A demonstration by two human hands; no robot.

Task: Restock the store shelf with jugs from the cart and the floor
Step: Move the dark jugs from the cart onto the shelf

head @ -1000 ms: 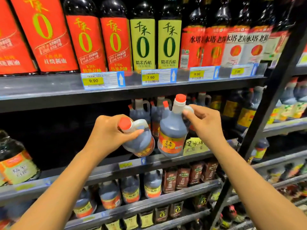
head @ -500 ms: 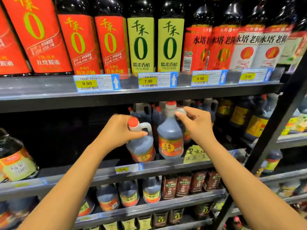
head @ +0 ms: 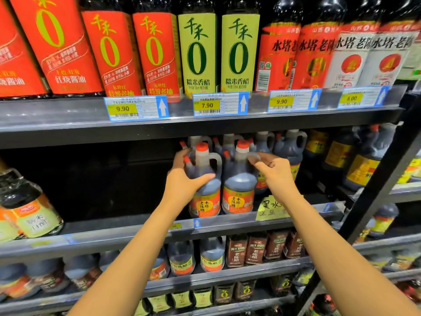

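Middle shelf (head: 114,232): left hand (head: 182,181) wraps left jug (head: 205,201); right hand (head: 275,172) pinches right jug (head: 238,192) by its handle. Seat both upright, labels forward, then release.

2 dark jugs with red caps stand upright side by side at the front of the middle shelf (head: 136,229). The left hand (head: 182,179) grips the left jug (head: 206,190) round its body, thumb across the front. The right hand (head: 274,173) pinches the handle of the right jug (head: 239,185) with curled fingers. Other jugs (head: 291,151) stand behind them. The upper shelf (head: 68,119) carries tall bottles (head: 197,53) above price tags (head: 219,104) reading 9.90, 7.90, 9.90 and 8.00.
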